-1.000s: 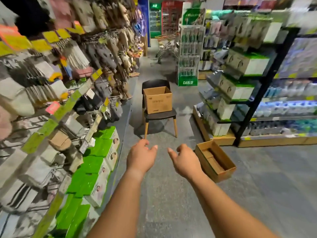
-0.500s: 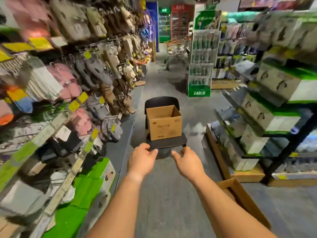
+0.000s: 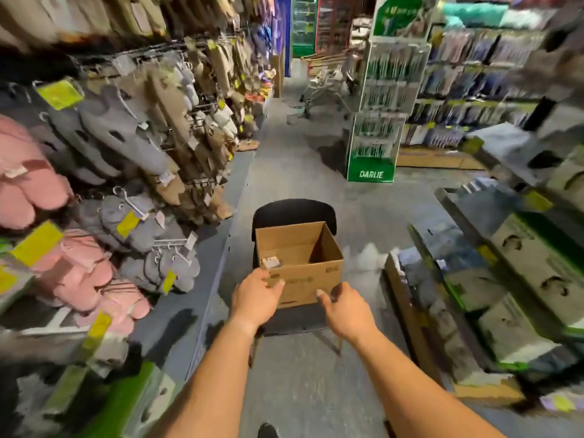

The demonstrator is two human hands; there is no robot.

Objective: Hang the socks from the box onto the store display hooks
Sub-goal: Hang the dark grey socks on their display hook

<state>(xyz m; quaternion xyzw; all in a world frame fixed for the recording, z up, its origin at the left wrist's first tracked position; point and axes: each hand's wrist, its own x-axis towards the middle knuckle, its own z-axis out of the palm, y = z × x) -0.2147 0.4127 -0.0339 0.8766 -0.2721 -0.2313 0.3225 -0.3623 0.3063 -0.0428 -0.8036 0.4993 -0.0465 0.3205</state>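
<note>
From the head view, a cardboard box (image 3: 298, 263) stands open on the seat of a black chair (image 3: 294, 213) in the middle of a shop aisle. Both hands reach toward it and hold nothing: the left hand (image 3: 256, 298) hangs before the box's near left corner with fingers loosely curled, and the right hand (image 3: 346, 311) sits just off the near right corner, fingers relaxed and somewhat bent. The two hands are apart, and whether either one touches the cardboard cannot be told. Inside the box, low against the left wall, lies one small pale packet (image 3: 271, 262), which may be a pair of socks; the rest of the floor of the box that shows looks bare. To the left runs a rack of display hooks (image 3: 170, 245) already thick with grey, pink and tan soft goods on hangers. Judging by the nearly empty box and the full rack, most of the hanging seems done, with this last packet yet to be picked up and hung. The near inner wall of the box hides part of its bottom, so more could lie there. The shelves at both sides are smeared by blur, and which hook is free cannot be made out.
</note>
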